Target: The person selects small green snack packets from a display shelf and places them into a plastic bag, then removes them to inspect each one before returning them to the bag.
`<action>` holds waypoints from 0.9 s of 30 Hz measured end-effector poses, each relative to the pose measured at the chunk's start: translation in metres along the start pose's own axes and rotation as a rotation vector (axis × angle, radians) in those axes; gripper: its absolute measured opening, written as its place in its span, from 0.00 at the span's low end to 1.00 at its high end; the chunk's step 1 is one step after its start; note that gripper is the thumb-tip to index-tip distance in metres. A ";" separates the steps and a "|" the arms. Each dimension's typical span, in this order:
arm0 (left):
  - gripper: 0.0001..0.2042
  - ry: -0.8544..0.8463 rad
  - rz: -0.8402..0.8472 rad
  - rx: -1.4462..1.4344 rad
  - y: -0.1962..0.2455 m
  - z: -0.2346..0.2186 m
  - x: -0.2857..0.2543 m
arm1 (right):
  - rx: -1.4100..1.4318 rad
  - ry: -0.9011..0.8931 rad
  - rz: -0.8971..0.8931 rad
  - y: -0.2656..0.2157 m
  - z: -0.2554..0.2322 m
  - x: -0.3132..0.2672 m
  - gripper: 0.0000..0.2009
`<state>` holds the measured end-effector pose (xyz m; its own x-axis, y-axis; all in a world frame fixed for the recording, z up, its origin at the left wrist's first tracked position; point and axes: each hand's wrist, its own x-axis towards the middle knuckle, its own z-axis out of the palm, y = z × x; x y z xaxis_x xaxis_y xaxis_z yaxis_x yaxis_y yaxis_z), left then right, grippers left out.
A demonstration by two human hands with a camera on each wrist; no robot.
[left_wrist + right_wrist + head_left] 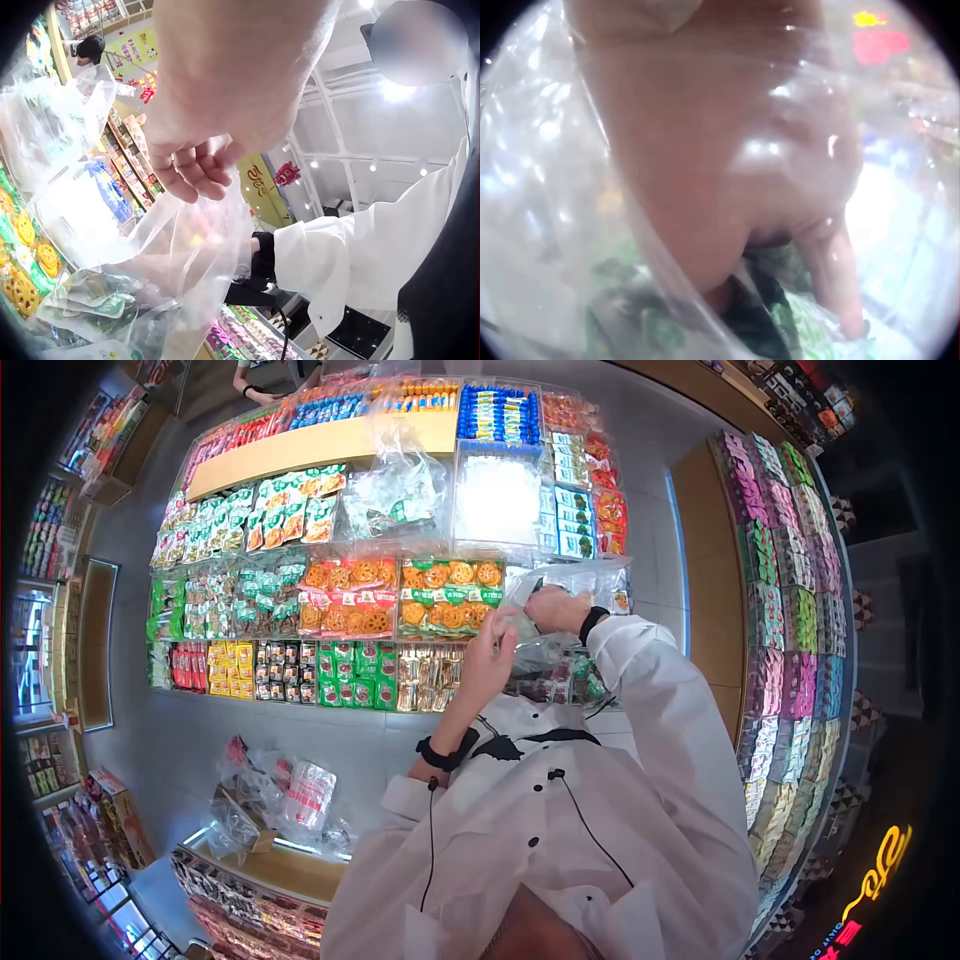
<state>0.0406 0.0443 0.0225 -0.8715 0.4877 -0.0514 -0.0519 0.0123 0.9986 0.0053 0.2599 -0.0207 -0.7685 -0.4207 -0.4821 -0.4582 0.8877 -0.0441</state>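
Observation:
A clear plastic bag (590, 575) lies at the right end of the snack display. The left hand (488, 665) is at its near left edge; in the left wrist view the left hand (202, 142) has curled fingers at the top of the clear bag (202, 247), pinching the film. The right hand (556, 610) is inside the bag, beside the left fingertips. Through the film in the right wrist view, the right hand (735, 150) points down, its thumb and fingers around green-and-white packets (810, 326). Part of its grip is hidden.
Compartments of orange-and-green snack packs (450, 598) lie left of the hands. Another clear bag (395, 500) rests farther back, beside a bright white bin (498, 500). A long candy shelf (790, 660) stands right, across an aisle. Another person's arm (262, 396) shows at the far edge.

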 end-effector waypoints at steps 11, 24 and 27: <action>0.14 -0.025 0.056 0.070 -0.008 -0.012 0.008 | 0.205 -0.215 0.066 0.005 -0.036 -0.010 0.19; 0.13 -0.123 0.016 -0.042 0.003 -0.016 0.018 | 0.426 -0.013 0.101 0.035 -0.022 -0.053 0.34; 0.12 -0.127 0.004 -0.017 0.006 -0.018 0.017 | 0.516 0.193 0.015 0.040 -0.019 -0.064 0.36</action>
<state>0.0169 0.0369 0.0275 -0.8032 0.5942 -0.0436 -0.0572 -0.0041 0.9984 0.0281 0.3185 0.0250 -0.8635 -0.3907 -0.3188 -0.2056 0.8500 -0.4850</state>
